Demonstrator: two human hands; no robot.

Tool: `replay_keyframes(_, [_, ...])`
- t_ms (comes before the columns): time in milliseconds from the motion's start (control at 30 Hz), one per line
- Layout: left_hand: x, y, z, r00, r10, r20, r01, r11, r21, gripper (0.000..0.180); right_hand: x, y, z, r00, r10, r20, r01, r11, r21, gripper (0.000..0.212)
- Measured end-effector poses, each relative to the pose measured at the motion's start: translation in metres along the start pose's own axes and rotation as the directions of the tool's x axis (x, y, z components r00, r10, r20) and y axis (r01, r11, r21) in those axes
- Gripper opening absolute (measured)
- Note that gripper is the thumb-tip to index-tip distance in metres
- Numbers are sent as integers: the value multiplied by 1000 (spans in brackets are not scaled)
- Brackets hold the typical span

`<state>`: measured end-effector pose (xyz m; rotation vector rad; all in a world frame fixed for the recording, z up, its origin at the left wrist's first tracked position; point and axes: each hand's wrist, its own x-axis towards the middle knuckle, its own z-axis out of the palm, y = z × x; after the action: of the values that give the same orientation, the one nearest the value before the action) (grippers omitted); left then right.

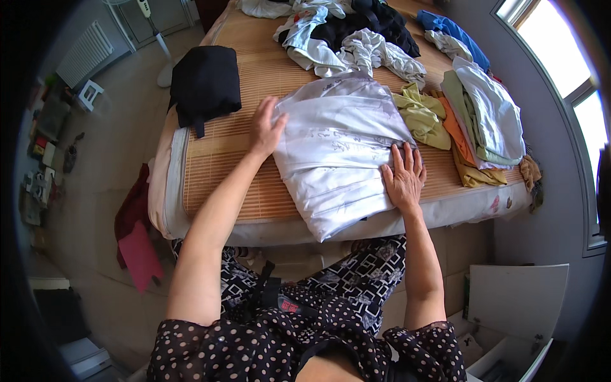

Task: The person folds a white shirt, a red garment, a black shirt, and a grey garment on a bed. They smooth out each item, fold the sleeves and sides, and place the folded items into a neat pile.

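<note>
A white, silky folded cloth piece (337,149) with grey ink-like patterns lies on the bed mat in front of me; whether it is a garment I cannot tell. At its upper left edge is my left hand (266,128), open, thumb apart from the fingers, with nothing gripped. My right hand (405,176) rests flat on the cloth's right side, fingers spread. Close to its right edge lies a yellow-green garment (423,118). A black folded garment (205,84) sits to the left of my left hand.
A heap of loose clothes (356,48) covers the far part of the bed. Folded clothes are stacked (487,114) at the right, near the window (560,57). An open white drawer unit (519,299) stands low at the right. Dark red and pink cloth (141,254) hangs by the left corner.
</note>
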<state>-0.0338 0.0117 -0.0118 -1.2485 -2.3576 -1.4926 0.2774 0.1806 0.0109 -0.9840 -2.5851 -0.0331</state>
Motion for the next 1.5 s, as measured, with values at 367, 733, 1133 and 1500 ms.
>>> replay_keyframes(367, [-107,62,-74,730,-529,433,632,281,-722,53,-29,-66,-26,997,59,55,-62,996,62,53])
replay_keyframes(733, [-102,35,-99,760,-422,495,618,230,-752,39,15,4,-32,924,358,134,-349,648,677,36])
replay_keyframes(1133, [-105,28,-101,710,-469,526,680,261,-685,39,46,-7,-29,564,29,825,-825,4,565,39])
replay_keyframes(1500, [-102,17,-104,692,-490,531,700,271,-661,49,38,-39,-35,683,-158,713,-719,-319,618,46])
